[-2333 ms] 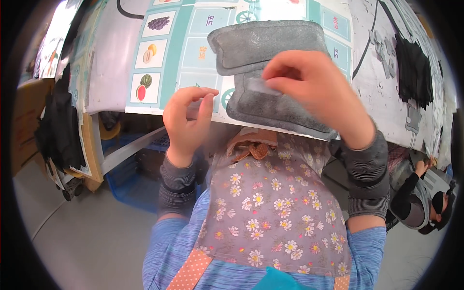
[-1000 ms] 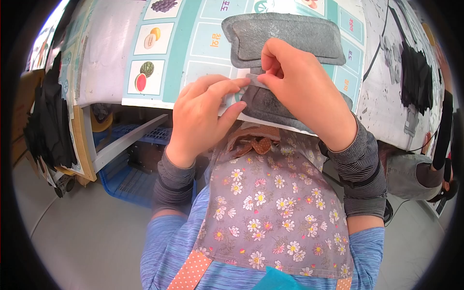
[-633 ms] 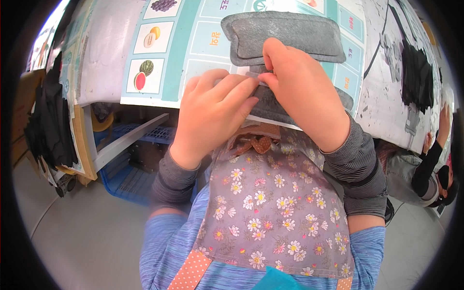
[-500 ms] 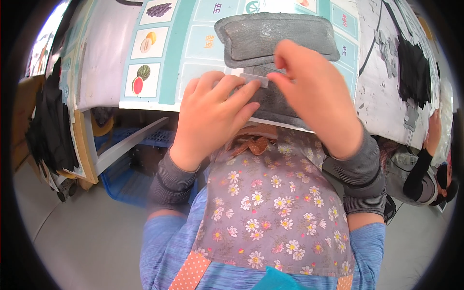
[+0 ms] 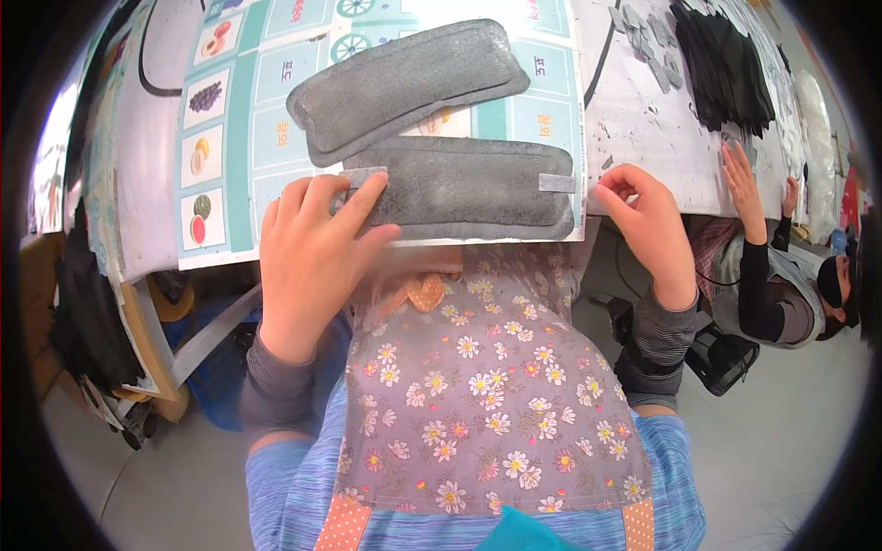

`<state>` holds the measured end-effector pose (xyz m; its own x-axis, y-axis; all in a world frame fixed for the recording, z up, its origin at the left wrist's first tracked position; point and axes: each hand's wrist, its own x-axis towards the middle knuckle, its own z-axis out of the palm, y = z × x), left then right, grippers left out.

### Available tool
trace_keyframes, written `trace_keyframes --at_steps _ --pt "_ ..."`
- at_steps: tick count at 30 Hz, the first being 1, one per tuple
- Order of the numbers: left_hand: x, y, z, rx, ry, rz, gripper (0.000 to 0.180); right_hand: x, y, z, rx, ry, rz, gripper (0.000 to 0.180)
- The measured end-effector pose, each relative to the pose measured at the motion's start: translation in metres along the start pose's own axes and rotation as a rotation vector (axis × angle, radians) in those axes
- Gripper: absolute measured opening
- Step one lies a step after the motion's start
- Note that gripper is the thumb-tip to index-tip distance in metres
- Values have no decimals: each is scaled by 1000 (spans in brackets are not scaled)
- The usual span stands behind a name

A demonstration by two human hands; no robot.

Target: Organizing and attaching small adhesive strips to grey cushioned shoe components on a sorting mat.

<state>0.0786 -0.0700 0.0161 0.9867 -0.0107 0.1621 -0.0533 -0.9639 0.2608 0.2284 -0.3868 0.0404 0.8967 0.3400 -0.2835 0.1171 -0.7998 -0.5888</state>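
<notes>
A dark grey padded rectangular pad (image 5: pixel 459 188) lies near the table's front edge. One light grey strip (image 5: pixel 367 174) is at its left end and another light grey strip (image 5: pixel 557 184) crosses its right end. My left hand (image 5: pixel 312 248) is open, with fingers apart and fingertips on the left strip. Past the pad's right end, my right hand (image 5: pixel 646 216) is curled, thumb close to the bent fingers; whether a small thing is between them is hidden. Behind lies a second dark grey pad (image 5: pixel 413 87), tilted, partly overlapping the nearer one.
Beneath the pads is a printed board (image 5: pixel 239 234) with fruit pictures. Loose grey strips (image 5: pixel 648 46) and a black fabric bundle (image 5: pixel 721 69) lie to the right. At the right edge sits another person (image 5: pixel 781 285), a hand raised at the table. More black strips (image 5: pixel 87 303) hang at left.
My right hand has moved off the near pad to the right, uncovering its right end and strip. My left fingers stay at the left strip. The whole view has shifted and turned.
</notes>
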Motion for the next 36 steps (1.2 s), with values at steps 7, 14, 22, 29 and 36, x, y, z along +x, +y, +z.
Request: trace_keyframes --at_steps 7,14,22,29,36 --pt "0 8 -6 -24 -55 -34 44 14 1 -3 89 81 -129 12" --pt "-9 9 -2 -204 62 -87 41 159 84 -67 -401 432 -217 30" --pt "-19 9 -10 -257 200 -104 34 191 110 -109 -220 178 -3 27" --pt "-15 13 -29 -477 294 -130 22 105 13 -74 120 226 -466 15" --pt "30 73 -26 -887 215 -132 23 8 -94 7 182 -35 -962 32"
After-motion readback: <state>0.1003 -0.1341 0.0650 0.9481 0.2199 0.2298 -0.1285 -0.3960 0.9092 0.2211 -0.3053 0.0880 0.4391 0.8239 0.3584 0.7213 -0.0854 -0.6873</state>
